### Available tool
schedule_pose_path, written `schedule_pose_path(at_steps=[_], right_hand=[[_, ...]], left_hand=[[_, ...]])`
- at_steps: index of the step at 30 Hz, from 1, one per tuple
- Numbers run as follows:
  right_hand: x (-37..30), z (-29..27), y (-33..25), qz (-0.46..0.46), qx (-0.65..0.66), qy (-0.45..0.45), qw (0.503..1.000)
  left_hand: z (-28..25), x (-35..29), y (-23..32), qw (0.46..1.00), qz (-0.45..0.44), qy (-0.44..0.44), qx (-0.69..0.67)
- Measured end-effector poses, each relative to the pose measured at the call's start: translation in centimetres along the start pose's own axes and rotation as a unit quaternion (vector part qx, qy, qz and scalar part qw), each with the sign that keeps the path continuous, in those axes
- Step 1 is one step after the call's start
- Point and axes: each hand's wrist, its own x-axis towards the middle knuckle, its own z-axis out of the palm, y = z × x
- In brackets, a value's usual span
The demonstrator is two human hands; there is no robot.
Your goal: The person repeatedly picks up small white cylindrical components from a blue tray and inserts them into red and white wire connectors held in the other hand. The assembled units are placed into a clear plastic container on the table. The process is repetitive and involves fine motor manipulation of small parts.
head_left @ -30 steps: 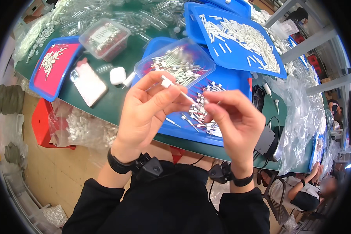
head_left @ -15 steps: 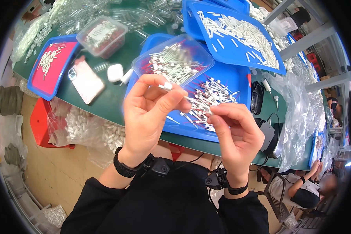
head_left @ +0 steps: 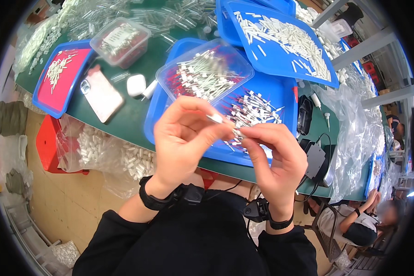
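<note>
Dark-green tabletop strip (head_left: pixel 132 122) gave passage between white-and-pink phone (head_left: pixel 102 99) and large blue plastic tray (head_left: pixel 154 112), clear rectangular plastic tub (head_left: pixel 167 74) blocked way ahead of left hand (head_left: pixel 184 140), grey-and-black boxy device (head_left: pixel 314 158) stood close right of right hand (head_left: pixel 278 158)

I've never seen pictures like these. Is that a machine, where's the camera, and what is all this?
No machine: these are a person's bare hands, seen from a wide fisheye camera worn on the head, looking down, so straight edges look bent. The left hand pinches a small white piece; the right hand's fingertips meet close beside it, their grip partly hidden. On the green table, a blue tray holds a pile of thin white-and-red pieces. A clear tub holds similar ones. Leftward lies a phone.
</note>
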Motion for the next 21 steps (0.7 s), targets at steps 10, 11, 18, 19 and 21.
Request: schedule_pose_path(at_steps=[10, 11, 18, 19, 21], right_hand=[[0.5, -0.1, 0.0, -0.118, -0.144, -0.011, 0.982], [0.5, -0.1, 0.1, -0.125, -0.145, -0.007, 0.982], [0.9, 0.3, 0.5, -0.161, -0.119, -0.028, 0.979], [0.8, 0.4, 0.6, -0.165, -0.115, -0.030, 0.979], [0.8, 0.5, 0.6, -0.171, -0.107, -0.032, 0.979]], left_hand=[[-1.5, 0.4, 1.1, 0.979, 0.040, -0.074, 0.184], [-1.5, 0.5, 1.3, 0.976, 0.048, -0.075, 0.200], [-1.0, 0.1, 2.1, 0.959, 0.087, -0.082, 0.256], [-0.9, 0.1, 2.1, 0.958, 0.092, -0.081, 0.259], [-0.8, 0.1, 2.1, 0.960, 0.087, -0.076, 0.255]])
